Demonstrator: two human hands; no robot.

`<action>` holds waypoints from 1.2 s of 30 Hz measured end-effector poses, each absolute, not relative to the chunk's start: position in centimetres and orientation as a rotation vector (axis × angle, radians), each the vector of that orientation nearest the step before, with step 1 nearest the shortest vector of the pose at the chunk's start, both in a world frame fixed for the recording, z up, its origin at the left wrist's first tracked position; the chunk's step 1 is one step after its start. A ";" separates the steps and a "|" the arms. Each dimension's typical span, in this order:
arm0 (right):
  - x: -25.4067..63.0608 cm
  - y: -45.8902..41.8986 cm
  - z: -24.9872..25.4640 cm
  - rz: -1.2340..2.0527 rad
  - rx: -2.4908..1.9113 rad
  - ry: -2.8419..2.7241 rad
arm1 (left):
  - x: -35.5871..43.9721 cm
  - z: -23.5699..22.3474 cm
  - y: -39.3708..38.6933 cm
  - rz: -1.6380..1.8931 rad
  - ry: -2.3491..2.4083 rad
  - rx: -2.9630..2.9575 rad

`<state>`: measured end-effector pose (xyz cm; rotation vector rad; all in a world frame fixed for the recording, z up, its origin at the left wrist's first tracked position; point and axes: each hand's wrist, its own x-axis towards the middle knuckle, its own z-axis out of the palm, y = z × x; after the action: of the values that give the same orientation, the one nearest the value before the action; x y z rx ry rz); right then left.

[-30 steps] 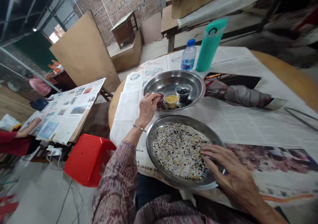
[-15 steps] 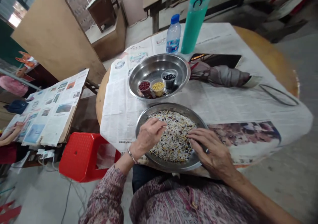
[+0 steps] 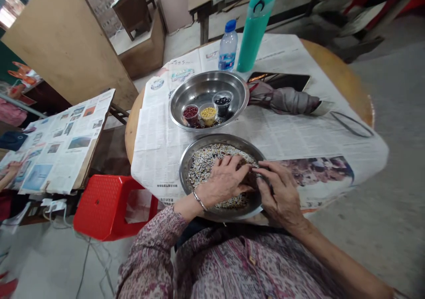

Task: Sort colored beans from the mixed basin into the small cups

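A steel bowl close to my body holds mixed small grains, white, yellow and dark. My left hand is palm down over these grains, its fingers bent and spread apart. The tip of one left finger comes close to my right fingertips; whether they touch I cannot tell. My right hand reaches over the bowl's right side, fingers forward, thumb apart from them. No held thing shows in either hand. Behind stands a second steel bowl with cups of red beans, yellow beans and black beans.
On the newspaper-covered table stand a water bottle and a teal bottle. A folded grey umbrella and a dark flat device lie at right. A red stool stands left. Another person's hand rests at the neighbouring table.
My left hand has moved right over the grains, towards my right hand, and its fingers have spread. My right hand stays at the bowl's right side. The view has shifted slightly.
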<state>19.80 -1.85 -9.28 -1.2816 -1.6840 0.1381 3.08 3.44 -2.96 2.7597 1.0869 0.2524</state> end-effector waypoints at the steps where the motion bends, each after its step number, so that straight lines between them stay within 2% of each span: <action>1: 19.8 -1.8 -9.2 0.137 -1.276 -1.688 | 3.0 -3.1 3.3 0.215 1.048 2.773; 5: 19.9 -1.8 -9.1 0.151 -1.272 -1.701 | 0.5 -3.4 2.5 0.158 0.965 2.782; 11: 19.9 -1.9 -8.9 0.153 -1.279 -1.702 | -4.7 -2.1 0.9 0.207 1.302 2.604; 17: 19.8 -1.9 -8.9 0.161 -1.294 -1.714 | -4.0 -1.9 -2.1 0.239 1.222 2.533; 24: 19.9 -1.9 -8.9 0.148 -1.290 -1.728 | -2.0 -1.4 -1.8 -0.131 1.157 2.567; 28: 19.9 -1.8 -9.1 0.116 -1.251 -1.727 | -2.7 -0.5 -0.8 -0.220 1.274 2.530; 36: 20.1 -1.6 -8.0 -0.025 -1.278 -1.899 | -3.7 -2.2 1.3 0.143 1.689 2.329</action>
<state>20.12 -1.64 -8.02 -1.2784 -1.8989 -0.0254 -3.67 1.29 -2.20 2.3295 1.6894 0.1435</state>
